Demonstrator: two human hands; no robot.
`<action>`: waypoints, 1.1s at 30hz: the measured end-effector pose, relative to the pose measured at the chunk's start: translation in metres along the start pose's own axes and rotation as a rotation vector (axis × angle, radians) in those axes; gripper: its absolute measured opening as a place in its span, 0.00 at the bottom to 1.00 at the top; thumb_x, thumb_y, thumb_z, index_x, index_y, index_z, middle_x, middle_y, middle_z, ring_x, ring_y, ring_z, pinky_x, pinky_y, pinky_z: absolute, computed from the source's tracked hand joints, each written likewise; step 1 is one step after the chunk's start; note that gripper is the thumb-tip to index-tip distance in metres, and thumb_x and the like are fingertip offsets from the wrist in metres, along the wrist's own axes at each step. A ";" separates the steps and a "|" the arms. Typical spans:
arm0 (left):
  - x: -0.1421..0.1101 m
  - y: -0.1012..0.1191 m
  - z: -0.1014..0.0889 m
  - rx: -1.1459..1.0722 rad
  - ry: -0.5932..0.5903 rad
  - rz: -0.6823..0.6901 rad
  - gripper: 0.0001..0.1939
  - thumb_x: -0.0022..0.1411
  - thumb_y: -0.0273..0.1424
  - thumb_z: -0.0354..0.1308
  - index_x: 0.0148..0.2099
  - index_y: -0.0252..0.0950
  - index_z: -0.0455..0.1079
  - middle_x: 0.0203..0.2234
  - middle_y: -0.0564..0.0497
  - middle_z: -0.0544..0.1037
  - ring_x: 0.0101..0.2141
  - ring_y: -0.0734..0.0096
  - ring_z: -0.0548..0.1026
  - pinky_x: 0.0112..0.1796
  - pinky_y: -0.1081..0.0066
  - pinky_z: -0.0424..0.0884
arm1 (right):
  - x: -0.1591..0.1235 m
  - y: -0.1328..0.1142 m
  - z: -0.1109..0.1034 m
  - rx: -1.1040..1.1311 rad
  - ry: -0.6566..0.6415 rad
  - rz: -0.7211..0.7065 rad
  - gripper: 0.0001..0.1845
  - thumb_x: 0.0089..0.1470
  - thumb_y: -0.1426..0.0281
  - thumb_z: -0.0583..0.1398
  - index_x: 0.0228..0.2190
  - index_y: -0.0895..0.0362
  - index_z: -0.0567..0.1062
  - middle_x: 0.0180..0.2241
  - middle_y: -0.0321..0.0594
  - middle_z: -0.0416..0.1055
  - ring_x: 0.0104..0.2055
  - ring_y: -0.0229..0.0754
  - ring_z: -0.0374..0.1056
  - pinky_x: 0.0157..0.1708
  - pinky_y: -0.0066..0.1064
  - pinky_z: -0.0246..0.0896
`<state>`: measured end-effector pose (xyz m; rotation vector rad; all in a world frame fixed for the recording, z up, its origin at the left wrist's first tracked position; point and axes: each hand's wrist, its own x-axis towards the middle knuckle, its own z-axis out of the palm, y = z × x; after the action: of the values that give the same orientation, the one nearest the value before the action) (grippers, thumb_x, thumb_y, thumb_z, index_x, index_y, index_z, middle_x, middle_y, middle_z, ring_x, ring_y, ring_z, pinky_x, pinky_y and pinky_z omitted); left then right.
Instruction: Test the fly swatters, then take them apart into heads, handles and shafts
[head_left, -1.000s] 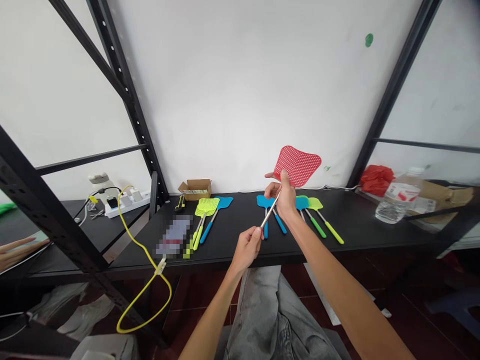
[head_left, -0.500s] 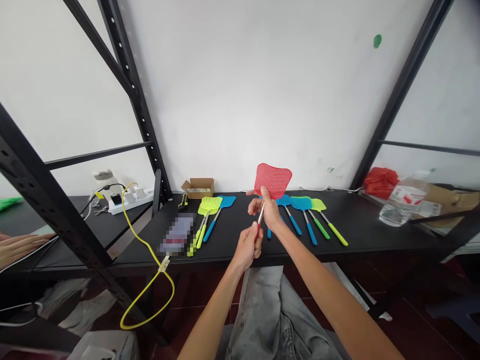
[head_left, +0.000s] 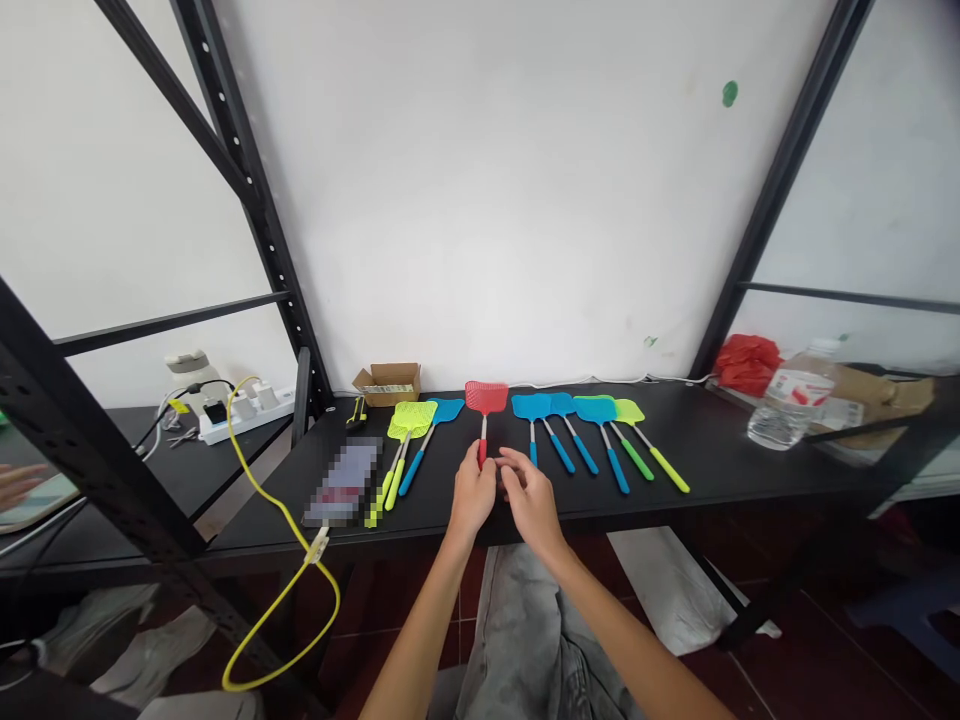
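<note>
My left hand (head_left: 472, 492) is closed around the red handle of a fly swatter (head_left: 487, 397), whose head points away from me. The swatter is low over the black table; whether its head touches the surface I cannot tell. Close beside the handle, my right hand (head_left: 529, 497) has its fingers loosely bent and apart, with nothing visible in them. To the right lies a row of blue fly swatters (head_left: 596, 409), a green-handled one (head_left: 637, 457) and a yellow one (head_left: 670, 468). On the left are yellow fly swatters (head_left: 412, 419) and a blue one (head_left: 448, 409).
A phone (head_left: 346, 480) with a yellow cable (head_left: 262, 470) lies at the left of the table (head_left: 712, 440). Behind it stand a small cardboard box (head_left: 390, 384) and a power strip (head_left: 251, 412). A water bottle (head_left: 793, 395) stands right. Another person's hand (head_left: 19, 485) shows far left.
The red fly swatter has come down and left, from raised in front of me to low over the table. My right hand has let go of its shaft; my left hand still holds the handle.
</note>
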<state>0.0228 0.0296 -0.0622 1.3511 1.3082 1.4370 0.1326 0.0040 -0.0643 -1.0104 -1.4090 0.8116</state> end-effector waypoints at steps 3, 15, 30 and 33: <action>0.011 0.003 0.004 0.420 -0.037 0.053 0.23 0.64 0.33 0.48 0.59 0.33 0.63 0.51 0.37 0.74 0.52 0.57 0.71 0.47 0.65 0.65 | -0.033 -0.003 -0.002 -0.029 0.012 -0.053 0.20 0.61 0.62 0.52 0.53 0.52 0.70 0.50 0.47 0.71 0.43 0.47 0.70 0.40 0.36 0.66; 0.008 0.018 -0.025 0.881 -0.018 0.294 0.19 0.64 0.36 0.50 0.53 0.37 0.72 0.52 0.42 0.73 0.50 0.54 0.70 0.50 0.61 0.62 | -0.134 0.036 0.009 -0.040 -0.114 -0.037 0.14 0.62 0.66 0.51 0.39 0.48 0.76 0.33 0.39 0.73 0.37 0.49 0.71 0.36 0.39 0.64; 0.001 0.015 -0.062 1.252 0.151 0.023 0.22 0.64 0.28 0.46 0.59 0.32 0.65 0.42 0.37 0.74 0.39 0.54 0.76 0.35 0.65 0.66 | -0.130 0.036 0.008 -0.078 -0.102 -0.029 0.13 0.61 0.66 0.51 0.35 0.49 0.76 0.30 0.38 0.73 0.32 0.47 0.70 0.33 0.37 0.62; -0.001 0.021 -0.070 1.125 0.128 0.050 0.23 0.63 0.27 0.46 0.59 0.31 0.65 0.40 0.39 0.76 0.39 0.56 0.75 0.35 0.67 0.65 | -0.124 0.033 0.007 -0.026 -0.113 0.044 0.14 0.61 0.64 0.52 0.37 0.50 0.77 0.28 0.38 0.73 0.28 0.45 0.68 0.28 0.35 0.62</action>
<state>-0.0435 0.0121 -0.0364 1.9732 2.3410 0.7651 0.1255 -0.0971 -0.1438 -1.0327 -1.5009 0.8966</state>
